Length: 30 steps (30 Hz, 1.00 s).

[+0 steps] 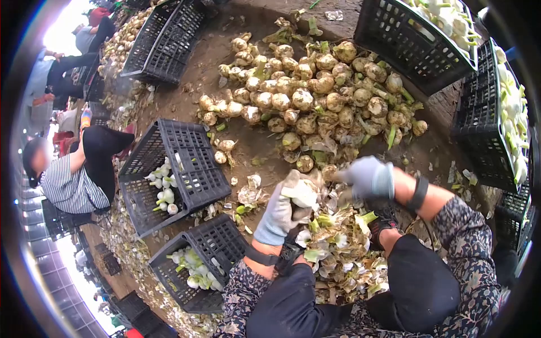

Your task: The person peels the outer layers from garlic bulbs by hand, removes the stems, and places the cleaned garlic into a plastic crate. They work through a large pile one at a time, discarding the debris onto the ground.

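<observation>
My left hand (pixel 280 213), in a pale work glove, is wrapped round a garlic bulb (pixel 303 193) whose white, peeled side faces up. My right hand (pixel 366 177), gloved too, is just to the right of that bulb. Motion smears its fingers, and whether they pinch anything cannot be made out. Beyond both hands lies a heap of soil-stained garlic bulbs (pixel 321 84) with trimmed stems. Dry peeled skins (pixel 344 265) and bits of green stem cover the ground between my legs, below the hands.
Black crates with white garlic stand at left, one tilted crate (pixel 211 163) above another crate (pixel 228 242). Crates full of garlic, such as the top right crate (pixel 417 48) and right crate (pixel 479 118), flank the heap. Another person (pixel 79 180) sits at far left.
</observation>
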### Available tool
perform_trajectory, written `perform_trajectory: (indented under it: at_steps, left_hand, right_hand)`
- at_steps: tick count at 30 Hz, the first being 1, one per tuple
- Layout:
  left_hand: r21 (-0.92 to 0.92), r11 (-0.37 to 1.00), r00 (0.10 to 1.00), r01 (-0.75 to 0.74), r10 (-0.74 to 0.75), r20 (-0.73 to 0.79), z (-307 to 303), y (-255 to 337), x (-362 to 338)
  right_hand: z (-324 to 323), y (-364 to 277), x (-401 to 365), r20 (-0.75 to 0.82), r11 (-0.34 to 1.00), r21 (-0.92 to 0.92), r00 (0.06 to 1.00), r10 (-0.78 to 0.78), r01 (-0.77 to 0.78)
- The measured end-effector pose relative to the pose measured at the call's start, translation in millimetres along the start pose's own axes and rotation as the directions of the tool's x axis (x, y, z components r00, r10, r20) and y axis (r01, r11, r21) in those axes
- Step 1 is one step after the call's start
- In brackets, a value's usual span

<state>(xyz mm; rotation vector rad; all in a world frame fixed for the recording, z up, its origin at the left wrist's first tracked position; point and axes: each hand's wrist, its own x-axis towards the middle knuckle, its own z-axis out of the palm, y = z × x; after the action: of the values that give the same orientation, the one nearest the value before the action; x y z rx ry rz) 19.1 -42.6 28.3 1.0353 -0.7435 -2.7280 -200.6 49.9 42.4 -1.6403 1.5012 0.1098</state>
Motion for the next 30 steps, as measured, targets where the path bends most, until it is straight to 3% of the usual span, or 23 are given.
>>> perform_trajectory:
  at_steps: [1, 3, 4, 6, 7, 9, 10, 12, 15, 16, 17, 19, 20, 21, 23, 25, 27, 28, 30]
  left_hand:
    - [-0.005, 1.0, 1.0, -0.006, 0.006, -0.01, -1, 0, 0]
    - [0.159, 0.978, 0.976, -0.138, 0.161, -0.145, 4, 0, 0]
    - [0.206, 0.969, 0.959, -0.135, 0.18, -0.22, 12, -1, -2]
    - [0.298, 0.945, 0.949, -0.135, 0.21, -0.235, 19, -9, 3]
    - [0.379, 0.915, 0.937, -0.135, 0.242, -0.251, 20, -12, 4]
    - [0.287, 0.951, 0.965, -0.118, 0.179, -0.194, 16, -12, 4]
    - [0.254, 0.957, 0.972, -0.14, 0.181, -0.147, 16, -14, 4]
    - [0.215, 0.963, 0.976, -0.165, 0.19, -0.102, 14, -17, 5]
    - [0.023, 0.986, 0.985, -0.163, 0.162, 0.058, 11, -18, 4]
    - [0.114, 0.989, 0.992, -0.089, 0.098, -0.074, 11, -15, 4]
    - [0.113, 0.99, 0.992, -0.089, 0.098, -0.074, 14, -14, 5]
    - [0.189, 0.962, 0.947, -0.195, 0.235, -0.219, 22, -13, 8]
    - [0.265, 0.944, 0.938, -0.196, 0.259, -0.228, 26, -8, 7]
    - [0.266, 0.944, 0.939, -0.196, 0.259, -0.227, 28, -9, 7]
    - [0.304, 0.921, 0.931, -0.245, 0.311, -0.192, 30, -11, 5]
    - [0.245, 0.943, 0.948, -0.224, 0.269, -0.172, 25, -12, 2]
    - [0.068, 0.977, 0.972, -0.203, 0.209, -0.103, 21, -14, 0]
    - [0.125, 0.976, 0.976, -0.177, 0.191, -0.103, 10, -18, 1]
    - [0.169, 0.966, 0.972, -0.197, 0.214, -0.093, 11, -17, 2]
  right_hand:
    - [10, -9, -4, -0.022, 0.998, -0.033, 0.998, 0.053, -0.054]
    - [7, -15, -13, -0.301, 0.894, 0.432, 0.954, 0.018, 0.119]
    - [13, -16, -9, -0.303, 0.892, 0.436, 0.953, 0.02, 0.12]
    - [22, -22, 3, -0.524, 0.568, 0.683, 0.85, -0.057, 0.459]
    - [24, -26, 3, -0.47, 0.571, 0.716, 0.882, -0.031, 0.401]
    - [28, -25, 9, -0.592, 0.561, 0.656, 0.805, -0.033, 0.505]
    - [26, -22, 8, -0.591, 0.562, 0.656, 0.806, -0.032, 0.504]
    - [20, -14, 3, -0.145, 0.072, 0.987, 0.989, -0.025, 0.146]
    - [27, -16, 5, -0.217, -0.037, 0.976, 0.976, -0.03, 0.216]
    - [24, -14, 1, -0.176, -0.009, 0.984, 0.984, 0.0, 0.176]
    - [21, -18, -2, -0.174, -0.008, 0.985, 0.985, 0.001, 0.174]
    - [19, -30, -3, -0.478, 0.295, 0.847, 0.876, 0.06, 0.442]
    - [20, -32, -5, -0.587, 0.552, 0.684, 0.809, 0.028, 0.477]
    - [20, -34, -4, -0.588, 0.552, 0.684, 0.809, 0.029, 0.477]
    - [22, -39, 2, -0.495, 0.373, 0.827, 0.86, 0.126, 0.422]
    - [24, -30, 6, -0.515, 0.39, 0.801, 0.855, 0.059, 0.455]
    - [22, -25, 2, -0.298, -0.002, 0.954, 0.952, -0.072, 0.299]
    - [23, -21, 2, -0.184, 0.013, 0.983, 0.982, -0.035, 0.185]
    - [21, -23, -2, -0.199, -0.051, 0.979, 0.98, -0.027, 0.197]
